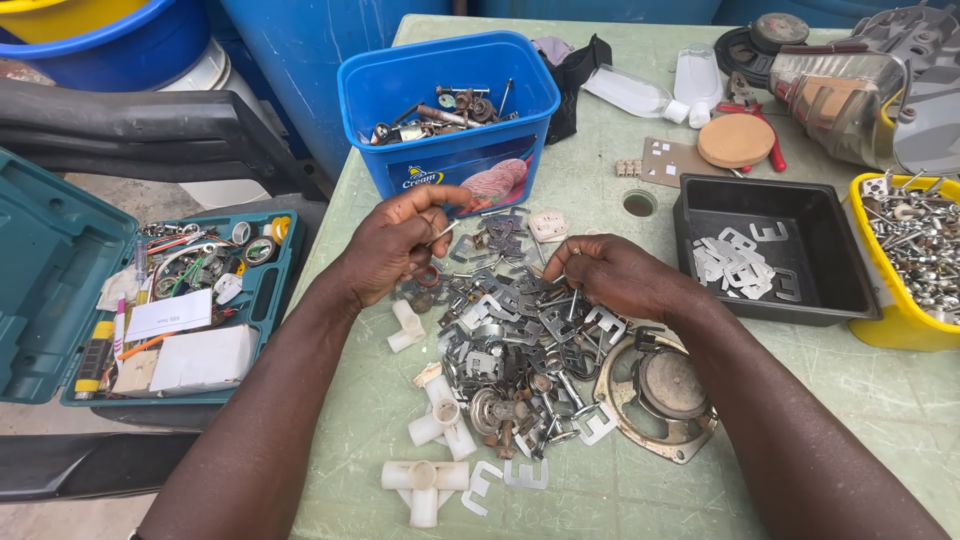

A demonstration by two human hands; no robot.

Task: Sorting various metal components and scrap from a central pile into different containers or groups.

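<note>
Nearest to me, both bare forearms run up from the bottom edge and converge over the green table (860,400), elbows wide, wrists turned inward. Just ahead of them lie white plastic pipe fittings (423,480) and a round metal speaker frame (665,395), the frame just beside the right wrist. Between the hands I see the pile of small metal parts (520,345), flat E-shaped plates mixed with screws and clips, spread across the table's middle. My left hand (395,245) hovers over the pile's left edge, fingers curled, thumb and forefinger pinched on a thin metal pin (446,231) that sticks out to the right. My right hand (620,275) rests palm down on the pile's right side, fingers bent and drawn together at the tips; it seems to pinch some small piece, but I cannot tell what. Farther right sits a black tray (850,290) with a few pale E-shaped plates in it, and beyond that a yellow tub (905,330) of screws. Left of the table an open teal tool case (50,260) lies lower down. At the far edge stands a blue tub (500,160) holding rusty hardware.
</note>
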